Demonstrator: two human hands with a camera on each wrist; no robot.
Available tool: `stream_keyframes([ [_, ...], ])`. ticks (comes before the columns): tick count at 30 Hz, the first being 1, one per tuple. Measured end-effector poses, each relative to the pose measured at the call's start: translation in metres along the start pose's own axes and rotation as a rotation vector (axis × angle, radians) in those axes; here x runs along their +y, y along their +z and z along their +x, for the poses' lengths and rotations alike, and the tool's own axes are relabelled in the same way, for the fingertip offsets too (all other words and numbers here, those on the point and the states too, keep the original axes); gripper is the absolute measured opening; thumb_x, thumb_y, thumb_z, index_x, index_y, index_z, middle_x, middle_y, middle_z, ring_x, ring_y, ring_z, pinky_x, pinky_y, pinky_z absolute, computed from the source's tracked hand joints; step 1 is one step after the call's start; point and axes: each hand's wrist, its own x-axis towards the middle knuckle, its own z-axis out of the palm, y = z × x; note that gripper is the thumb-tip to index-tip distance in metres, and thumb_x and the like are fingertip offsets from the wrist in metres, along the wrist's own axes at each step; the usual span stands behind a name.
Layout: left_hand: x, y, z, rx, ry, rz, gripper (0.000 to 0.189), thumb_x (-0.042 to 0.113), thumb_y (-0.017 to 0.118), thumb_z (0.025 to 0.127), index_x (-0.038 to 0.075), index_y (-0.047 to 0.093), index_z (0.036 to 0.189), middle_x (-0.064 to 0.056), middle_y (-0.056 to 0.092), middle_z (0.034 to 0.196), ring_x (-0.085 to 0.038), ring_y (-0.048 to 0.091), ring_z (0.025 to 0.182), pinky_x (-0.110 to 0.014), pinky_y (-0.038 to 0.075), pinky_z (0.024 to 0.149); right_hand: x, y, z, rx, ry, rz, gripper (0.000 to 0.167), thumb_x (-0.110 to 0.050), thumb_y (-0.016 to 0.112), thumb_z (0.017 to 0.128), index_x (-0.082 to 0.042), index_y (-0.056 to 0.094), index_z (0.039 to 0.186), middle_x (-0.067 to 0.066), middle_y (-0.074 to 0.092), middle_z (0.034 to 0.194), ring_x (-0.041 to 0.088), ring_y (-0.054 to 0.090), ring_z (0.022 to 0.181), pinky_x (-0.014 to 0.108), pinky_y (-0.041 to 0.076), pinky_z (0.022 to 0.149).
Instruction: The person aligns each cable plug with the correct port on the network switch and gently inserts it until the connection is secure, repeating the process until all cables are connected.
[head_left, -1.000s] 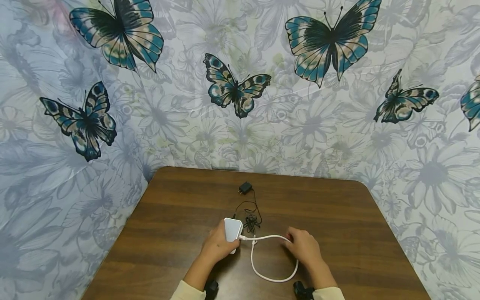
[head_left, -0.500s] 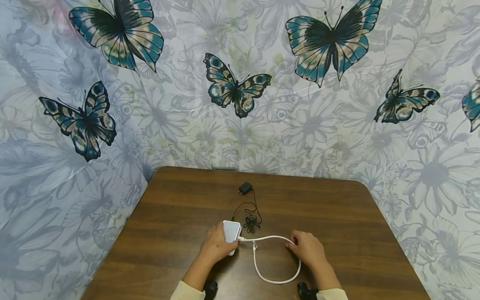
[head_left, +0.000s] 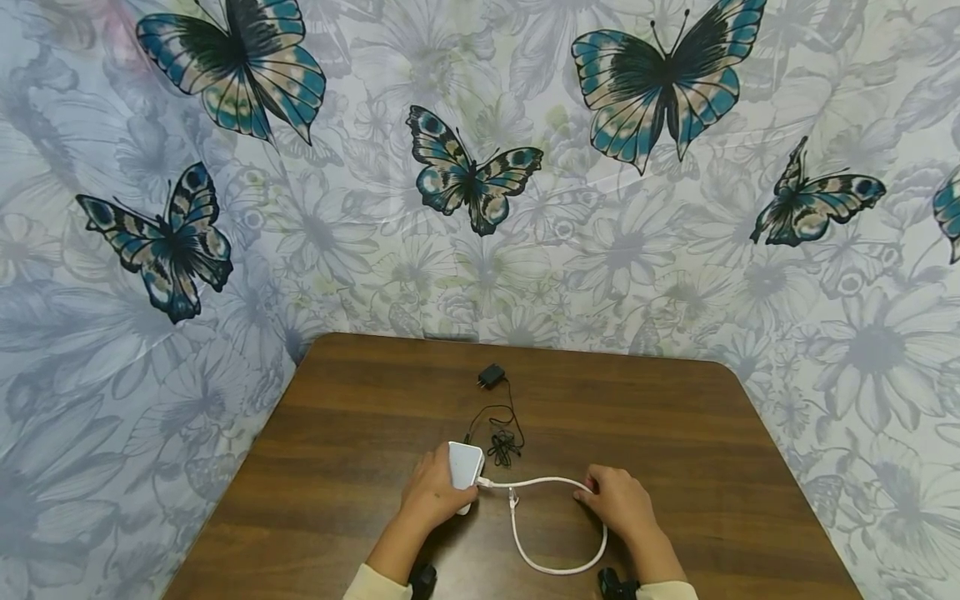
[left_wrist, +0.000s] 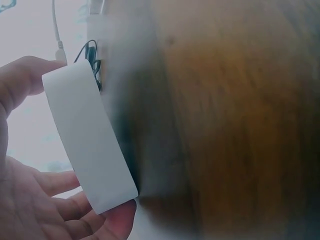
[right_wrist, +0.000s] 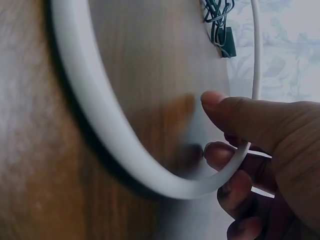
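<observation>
In the head view, my left hand [head_left: 433, 493] grips a small white box-shaped device [head_left: 466, 463], thumb on its near right side. The left wrist view shows the smooth white edge of this device [left_wrist: 92, 137] between thumb and fingers. A white network cable [head_left: 558, 572] is plugged into its right side and loops out to my right hand [head_left: 624, 502]. There the thumb and curled fingers hold the cable [right_wrist: 235, 162] partway along. The cable's other end has a clear plug [head_left: 513, 498], which lies just right of the device.
A black power adapter [head_left: 491, 376] with bare prongs lies farther back on the brown wooden table [head_left: 675, 433]. Its thin cord, bundled in the middle [head_left: 504, 448], runs to the device's far side. A butterfly-patterned cloth [head_left: 622, 250] hangs behind the table.
My right hand has moved a little right and nearer, drawing the cable loop the same way. The loose plug has come slightly nearer. My left hand keeps its grip on the device.
</observation>
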Motion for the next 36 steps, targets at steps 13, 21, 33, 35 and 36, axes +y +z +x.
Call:
stream_keyframes([
  [13, -0.0039, 0.0051, 0.0015, -0.006, 0.029, 0.075, 0.083, 0.041, 0.086, 0.06, 0.009, 0.051, 0.129, -0.01, 0.052, 0.096, -0.026, 0.051, 0.087, -0.042, 0.045, 0.059, 0.0045, -0.0015, -0.0018, -0.028, 0.008, 0.053, 0.028, -0.033, 0.085, 0.077, -0.018, 0.071, 0.096, -0.008, 0.055, 0.075, 0.011, 0.051, 0.066, 0.032, 0.041, 0.055],
  [21, -0.0017, 0.006, 0.0009, -0.012, 0.038, 0.087, 0.084, 0.045, 0.09, 0.06, 0.011, 0.052, 0.127, -0.012, 0.051, 0.098, -0.027, 0.052, 0.088, -0.043, 0.046, 0.061, 0.0083, -0.001, -0.0026, -0.029, 0.016, 0.037, 0.032, -0.034, 0.085, 0.077, -0.018, 0.071, 0.101, -0.008, 0.058, 0.078, 0.011, 0.054, 0.07, 0.034, 0.045, 0.057],
  [33, -0.0057, 0.009, 0.0045, -0.036, 0.041, 0.057, 0.1, 0.052, 0.092, 0.059, 0.01, 0.048, 0.139, -0.011, 0.049, 0.098, -0.025, 0.049, 0.087, -0.04, 0.044, 0.06, 0.0034, -0.0018, -0.0007, -0.021, 0.003, 0.033, 0.031, -0.034, 0.083, 0.08, -0.018, 0.071, 0.103, -0.005, 0.067, 0.088, 0.014, 0.063, 0.081, 0.042, 0.052, 0.063],
  [35, -0.0061, 0.0089, 0.0044, -0.044, 0.033, 0.054, 0.105, 0.054, 0.091, 0.06, 0.009, 0.046, 0.143, -0.012, 0.05, 0.099, -0.025, 0.049, 0.087, -0.04, 0.044, 0.061, 0.0019, -0.0026, -0.0007, -0.017, -0.001, 0.038, 0.031, -0.035, 0.083, 0.08, -0.018, 0.071, 0.104, -0.005, 0.068, 0.09, 0.016, 0.065, 0.083, 0.043, 0.053, 0.065],
  [36, -0.0064, 0.0089, 0.0046, -0.048, 0.028, 0.057, 0.109, 0.056, 0.091, 0.06, 0.009, 0.044, 0.146, -0.012, 0.05, 0.101, -0.025, 0.049, 0.088, -0.04, 0.044, 0.062, 0.0009, -0.0032, -0.0006, -0.014, -0.002, 0.043, 0.032, -0.035, 0.083, 0.08, -0.018, 0.071, 0.104, -0.004, 0.069, 0.091, 0.017, 0.066, 0.084, 0.044, 0.054, 0.067],
])
